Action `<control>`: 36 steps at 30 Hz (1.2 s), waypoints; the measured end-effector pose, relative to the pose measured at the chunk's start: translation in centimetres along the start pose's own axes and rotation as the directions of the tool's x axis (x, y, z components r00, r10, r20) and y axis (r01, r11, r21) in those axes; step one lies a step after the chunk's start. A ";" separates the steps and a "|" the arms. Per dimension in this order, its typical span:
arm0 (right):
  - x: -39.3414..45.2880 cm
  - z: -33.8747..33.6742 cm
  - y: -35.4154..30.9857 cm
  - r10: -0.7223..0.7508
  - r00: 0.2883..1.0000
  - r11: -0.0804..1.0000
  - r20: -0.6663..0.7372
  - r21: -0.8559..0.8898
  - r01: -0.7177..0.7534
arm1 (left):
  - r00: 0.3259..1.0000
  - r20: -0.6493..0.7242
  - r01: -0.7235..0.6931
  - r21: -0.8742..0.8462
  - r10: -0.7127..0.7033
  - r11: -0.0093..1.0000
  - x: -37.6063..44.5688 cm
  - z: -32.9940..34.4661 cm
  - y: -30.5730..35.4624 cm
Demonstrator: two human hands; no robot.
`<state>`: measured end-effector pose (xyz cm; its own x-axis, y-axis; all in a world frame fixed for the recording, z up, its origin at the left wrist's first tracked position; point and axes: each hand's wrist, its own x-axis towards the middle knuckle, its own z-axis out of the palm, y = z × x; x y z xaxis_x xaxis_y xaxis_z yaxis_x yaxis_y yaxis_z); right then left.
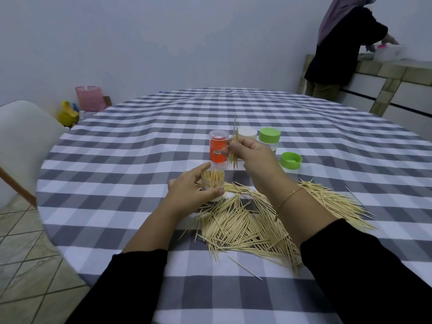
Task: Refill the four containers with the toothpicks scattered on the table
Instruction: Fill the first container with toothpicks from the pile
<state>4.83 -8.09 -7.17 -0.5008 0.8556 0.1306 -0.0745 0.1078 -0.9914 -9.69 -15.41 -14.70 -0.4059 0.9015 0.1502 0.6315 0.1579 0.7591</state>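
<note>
Checkered grey-white tablecloth (145,141) covers round table, white chair (21,141) at left edge, second person (339,43) upper right. Loose green lid (290,160) right of centre. Orange container (217,148), white-lidded one (246,133), green-lidded one (270,139) stand mid-frame. Left hand (187,190) wraps clear container (213,183), already packed with picks. Right hand (254,157) pinches upright bundle (233,148) just above it. Scattered toothpicks (245,225) piled lower centre, pale wood.

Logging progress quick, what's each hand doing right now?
Left hand: fingers curled round the open jar, steadying it on the table.
Right hand: pinching a bunch of toothpicks above the jar.
</note>
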 end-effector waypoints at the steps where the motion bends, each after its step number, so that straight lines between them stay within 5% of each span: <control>1: 0.0 0.4 -0.1 -0.004 1.000 0.999 0.003 0.044 0.004 | 1.000 -0.003 -0.002 0.001 0.002 1.000 0.0 0.0 0.0; 9: -0.8 2.2 0.9 0.070 0.995 0.957 0.067 0.276 -0.086 | 0.999 0.010 -0.032 -0.008 0.032 0.999 -0.2 -0.3 0.6; 36: -0.7 2.3 4.8 0.154 0.983 0.970 0.102 0.172 -0.170 | 0.999 0.004 -0.052 -0.026 0.052 0.998 -0.5 -0.4 0.6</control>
<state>2.82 -9.34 -11.99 -0.5915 0.8060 -0.0230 -0.1359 -0.1278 -0.9825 -9.41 -15.90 -14.08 -0.3697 0.9101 0.1873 0.6347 0.1002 0.7662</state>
